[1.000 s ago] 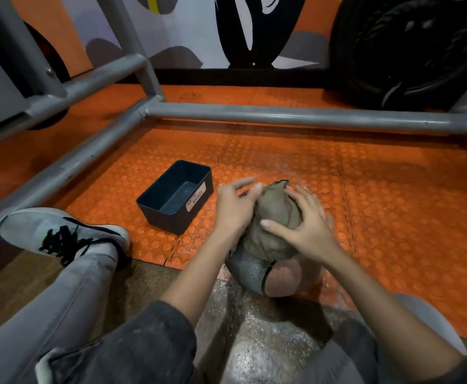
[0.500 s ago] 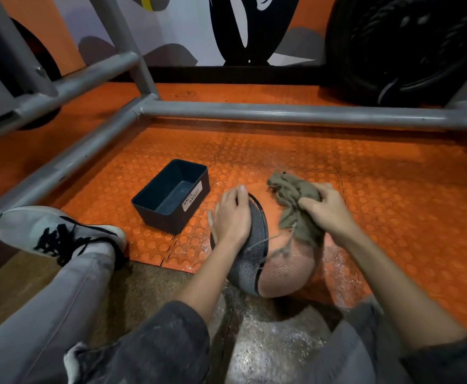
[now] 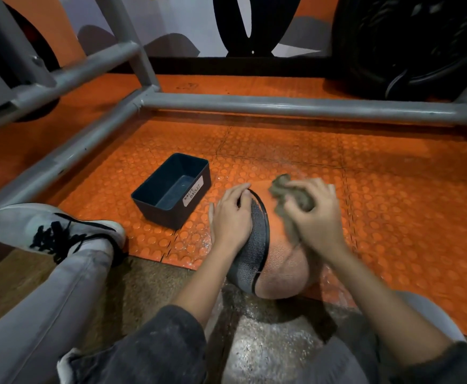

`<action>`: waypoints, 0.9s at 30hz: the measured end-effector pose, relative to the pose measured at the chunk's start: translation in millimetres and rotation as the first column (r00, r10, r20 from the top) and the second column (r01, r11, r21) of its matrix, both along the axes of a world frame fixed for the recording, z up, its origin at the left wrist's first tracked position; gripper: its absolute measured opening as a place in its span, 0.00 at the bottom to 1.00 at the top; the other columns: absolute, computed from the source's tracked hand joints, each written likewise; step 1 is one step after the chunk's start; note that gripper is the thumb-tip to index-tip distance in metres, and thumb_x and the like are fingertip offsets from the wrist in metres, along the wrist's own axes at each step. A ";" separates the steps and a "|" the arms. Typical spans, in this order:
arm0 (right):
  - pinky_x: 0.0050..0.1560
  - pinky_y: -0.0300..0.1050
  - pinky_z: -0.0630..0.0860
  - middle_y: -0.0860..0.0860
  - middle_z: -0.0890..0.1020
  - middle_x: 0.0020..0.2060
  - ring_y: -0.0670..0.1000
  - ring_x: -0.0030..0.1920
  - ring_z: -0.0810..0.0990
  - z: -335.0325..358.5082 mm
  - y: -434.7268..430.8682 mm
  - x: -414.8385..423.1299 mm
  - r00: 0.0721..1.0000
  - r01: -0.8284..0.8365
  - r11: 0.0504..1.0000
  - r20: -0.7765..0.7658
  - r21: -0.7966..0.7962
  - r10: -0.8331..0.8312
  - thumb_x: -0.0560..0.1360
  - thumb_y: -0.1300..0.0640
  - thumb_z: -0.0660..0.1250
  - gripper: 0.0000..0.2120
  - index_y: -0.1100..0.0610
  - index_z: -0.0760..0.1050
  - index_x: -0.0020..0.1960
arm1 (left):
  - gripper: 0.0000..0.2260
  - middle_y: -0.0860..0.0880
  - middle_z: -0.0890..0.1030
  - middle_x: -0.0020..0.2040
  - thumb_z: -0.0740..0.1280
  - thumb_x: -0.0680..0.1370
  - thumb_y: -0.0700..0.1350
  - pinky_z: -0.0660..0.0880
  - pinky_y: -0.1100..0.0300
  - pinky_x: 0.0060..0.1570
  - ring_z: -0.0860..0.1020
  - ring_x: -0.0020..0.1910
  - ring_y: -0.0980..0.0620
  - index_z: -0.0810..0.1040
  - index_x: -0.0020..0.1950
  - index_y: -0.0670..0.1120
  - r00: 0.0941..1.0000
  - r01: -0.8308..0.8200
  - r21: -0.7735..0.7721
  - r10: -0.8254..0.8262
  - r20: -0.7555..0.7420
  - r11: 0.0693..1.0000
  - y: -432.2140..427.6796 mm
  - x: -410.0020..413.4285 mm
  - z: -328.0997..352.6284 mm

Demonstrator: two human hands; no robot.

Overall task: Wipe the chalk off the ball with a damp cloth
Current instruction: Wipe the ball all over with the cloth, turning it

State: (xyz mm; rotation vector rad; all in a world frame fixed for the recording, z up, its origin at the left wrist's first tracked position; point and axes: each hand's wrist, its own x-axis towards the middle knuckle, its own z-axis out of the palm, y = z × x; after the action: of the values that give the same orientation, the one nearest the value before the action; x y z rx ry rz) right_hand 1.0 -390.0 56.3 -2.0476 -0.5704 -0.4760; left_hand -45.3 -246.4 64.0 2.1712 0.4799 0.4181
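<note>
Orange-and-grey ball sits at the floor mat's near edge. On its grey panel the left grip lies spread, steadying. At upper right the right grip clutches the bunched cloth; the panel below it, toward the person, likely comes next.

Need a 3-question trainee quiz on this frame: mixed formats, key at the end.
1. True or false: the right hand grips the crumpled olive-grey cloth.
2. The left hand: A) rests on the orange-and-grey pebbled ball; B) grips the cloth; C) hangs free, touching nothing.
3. Fill in: the label on the dark rectangular plastic bin reads "WASTE ____".

Key: 1 true; 2 A; 3 BASKET.
</note>
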 end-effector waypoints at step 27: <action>0.51 0.45 0.61 0.43 0.76 0.45 0.47 0.52 0.69 26.0 20.5 13.6 0.981 -0.088 0.982 -0.184 -0.170 0.056 0.71 0.47 0.63 0.09 0.43 0.79 0.48 | 0.13 0.59 0.73 0.64 0.56 0.82 0.48 0.44 0.51 0.73 0.66 0.67 0.60 0.76 0.64 0.54 0.996 0.018 0.006 -0.018 0.090 1.000 -0.1 -15.8 -7.5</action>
State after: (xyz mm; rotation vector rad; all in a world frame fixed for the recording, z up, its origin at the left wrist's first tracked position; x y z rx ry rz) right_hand 14.6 -369.5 82.3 -2.2031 -0.5935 -0.2016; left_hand -61.1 -246.5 56.5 2.1496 0.4093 0.5053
